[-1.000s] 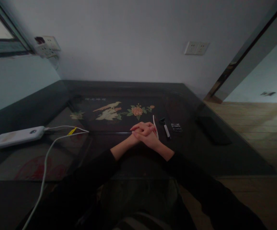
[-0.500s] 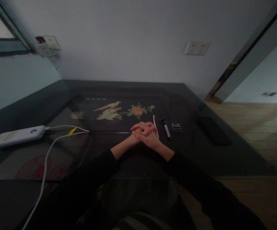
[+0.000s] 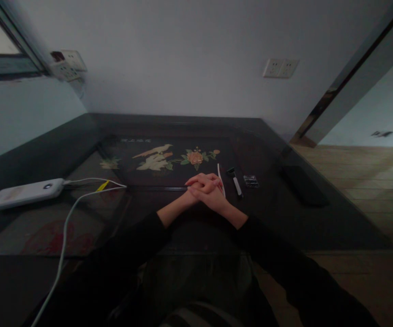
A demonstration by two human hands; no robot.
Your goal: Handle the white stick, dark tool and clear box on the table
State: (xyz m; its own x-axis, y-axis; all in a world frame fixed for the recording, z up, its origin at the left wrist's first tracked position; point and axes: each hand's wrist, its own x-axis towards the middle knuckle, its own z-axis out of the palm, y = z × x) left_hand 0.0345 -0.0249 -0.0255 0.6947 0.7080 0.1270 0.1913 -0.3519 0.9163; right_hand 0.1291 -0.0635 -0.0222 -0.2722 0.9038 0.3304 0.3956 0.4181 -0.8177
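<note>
My left hand (image 3: 191,196) and my right hand (image 3: 214,198) are clasped, fingers interlaced, resting at the near middle of the dark table. Neither holds any object that I can see. Right behind them lies a thin white strip (image 3: 219,171), its near part hidden by my right hand; I cannot tell what it is. A little further right is a razor (image 3: 236,182) with a black head and a pale handle. Beside it sits a small clear pack of dark razor cartridges (image 3: 251,181).
A white power bank (image 3: 26,194) lies at the left with a white cable (image 3: 65,227) running off the near edge. A flat black object (image 3: 303,186) rests at the right. The table (image 3: 267,227) bears a bird-and-flower picture (image 3: 194,157). Wall sockets (image 3: 280,68) are behind.
</note>
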